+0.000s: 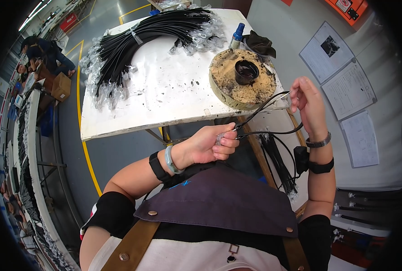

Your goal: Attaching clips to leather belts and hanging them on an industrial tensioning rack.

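A worker in a dark apron holds a thin black cable point(273, 132) stretched between both hands, just off the near right corner of a white worktop point(165, 95). The left hand point(210, 144) is closed in a pinch around one clear plastic-sleeved end of the cable, at the near edge of the worktop; the right hand point(308, 106), raised higher beyond the right edge, grips the other sleeved end between thumb and fingertips. The cable sags and loops between them, which suggests it is light and limp, easy to bend but ready to tangle; the small clear ends look the likelier parts to crack or slip, so a hold on the black cord just behind each sleeve appears the surest. On the worktop near the right edge stands a round, crusted tan block point(241, 81) with a small dark pot point(246, 72) set in its top. Bundles of similar black cables point(142, 40) lie across the far left part of the worktop, and more cables point(278, 162) hang below its near right corner. Paper sheets point(341, 72) are fixed to the wall at right.
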Available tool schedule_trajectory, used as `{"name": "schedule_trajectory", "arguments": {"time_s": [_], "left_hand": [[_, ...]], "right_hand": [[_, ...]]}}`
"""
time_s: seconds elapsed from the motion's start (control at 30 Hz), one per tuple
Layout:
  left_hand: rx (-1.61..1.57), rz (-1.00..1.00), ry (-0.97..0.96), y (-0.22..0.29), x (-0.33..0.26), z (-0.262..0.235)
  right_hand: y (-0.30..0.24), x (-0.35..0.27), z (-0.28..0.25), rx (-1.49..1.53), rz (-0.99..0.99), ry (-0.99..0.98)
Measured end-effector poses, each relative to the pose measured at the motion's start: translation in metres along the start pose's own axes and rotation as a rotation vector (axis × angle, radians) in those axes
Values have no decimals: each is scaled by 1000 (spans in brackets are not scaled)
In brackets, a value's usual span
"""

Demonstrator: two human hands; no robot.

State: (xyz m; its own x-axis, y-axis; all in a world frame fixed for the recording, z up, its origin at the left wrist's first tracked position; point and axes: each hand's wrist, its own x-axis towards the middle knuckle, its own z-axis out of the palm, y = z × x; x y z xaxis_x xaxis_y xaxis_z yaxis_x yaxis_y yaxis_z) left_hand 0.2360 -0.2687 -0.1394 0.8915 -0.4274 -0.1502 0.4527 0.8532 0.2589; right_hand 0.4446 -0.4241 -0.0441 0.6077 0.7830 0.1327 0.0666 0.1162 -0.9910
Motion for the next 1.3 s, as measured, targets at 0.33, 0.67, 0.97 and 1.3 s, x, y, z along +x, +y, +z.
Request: {"name": "schedule_trajectory", "arguments": {"time_s": [0.33, 0.67, 0.97, 1.3], "left_hand": [[1, 12, 77, -4, -2, -3], [4, 32, 110, -4, -4, -5], [-63, 35, 31, 3, 8, -3], [-111, 39, -9, 6, 14, -1]], "right_hand": [[-2, 61, -13, -300, -293, 140], [19, 69, -19, -129, -93, 158], [-3, 6, -30, 168, -21, 119], [13, -48, -11, 45, 7, 190]]}}
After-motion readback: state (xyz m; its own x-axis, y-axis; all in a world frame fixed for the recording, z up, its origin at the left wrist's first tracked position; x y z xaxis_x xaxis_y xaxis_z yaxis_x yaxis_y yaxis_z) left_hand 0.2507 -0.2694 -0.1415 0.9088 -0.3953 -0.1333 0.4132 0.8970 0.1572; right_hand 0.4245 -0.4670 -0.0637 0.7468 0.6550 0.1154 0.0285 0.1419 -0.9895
